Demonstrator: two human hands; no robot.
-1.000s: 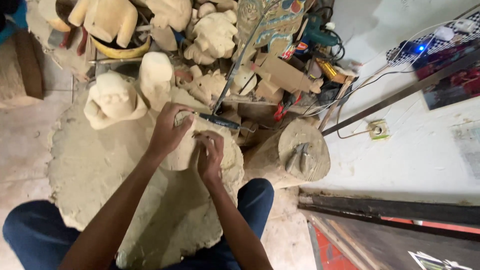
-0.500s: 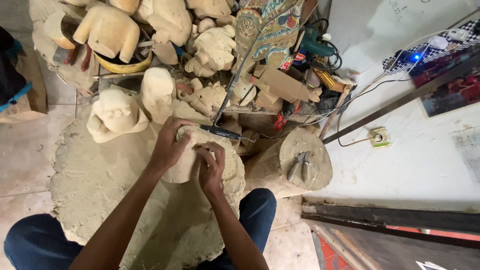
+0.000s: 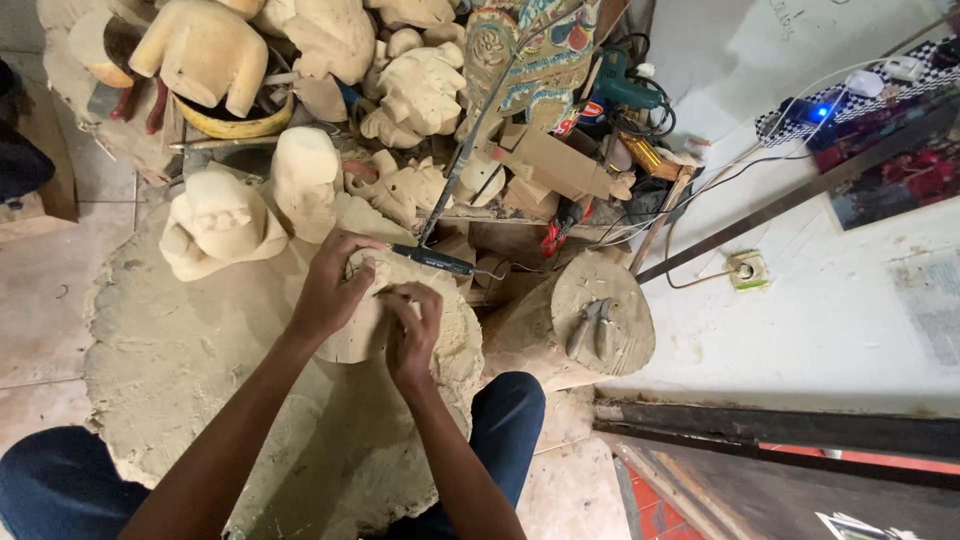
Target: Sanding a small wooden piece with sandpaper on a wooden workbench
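Pale carved wood, a rounded block (image 3: 362, 318), rests on a broad, dusty stump worktop (image 3: 190, 370) between a seated person's knees. The left hand (image 3: 332, 290) lies over the block's top, fingers curled down and gripping it. The right hand (image 3: 412, 332) presses against the block's near side, fingers bunched together; whether they pinch a small tool cannot be told. Just beyond the hands lies a dark-handled tool (image 3: 440, 261). A smaller log round (image 3: 603, 318) to the right carries a pair of pliers (image 3: 592, 327). Unfinished wooden figures (image 3: 215, 222) crowd the back, beside a painted carving (image 3: 520, 60).
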